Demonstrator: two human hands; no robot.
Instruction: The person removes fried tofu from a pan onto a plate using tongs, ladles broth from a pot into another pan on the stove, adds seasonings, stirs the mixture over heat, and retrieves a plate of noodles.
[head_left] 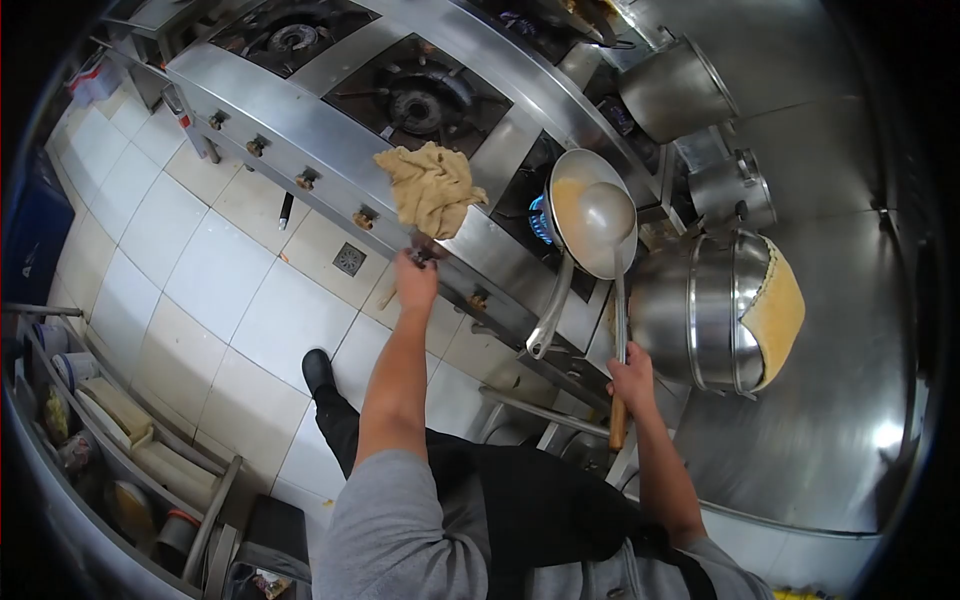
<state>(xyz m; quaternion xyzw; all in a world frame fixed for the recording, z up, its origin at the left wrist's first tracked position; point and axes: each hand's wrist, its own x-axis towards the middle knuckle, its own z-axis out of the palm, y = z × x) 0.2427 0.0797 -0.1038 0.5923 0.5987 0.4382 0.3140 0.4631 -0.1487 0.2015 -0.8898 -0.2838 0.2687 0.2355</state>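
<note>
My right hand is wrapped round the handle of a long ladle. The ladle's round bowl rests in a frying pan with yellowish liquid in it. Blue flame burns beneath the pan, whose own metal handle points toward me. On the stove's front panel, my left hand has its fingers closed on a burner knob, partly blurred and hidden by the hand. Just above that hand a crumpled tan cloth lies over the stove's front edge.
Large steel pots stand at the back right. A big steel pot topped with yellow cloth is right of the pan. Unlit burners lie left. Shelving with containers is at lower left, above tiled floor.
</note>
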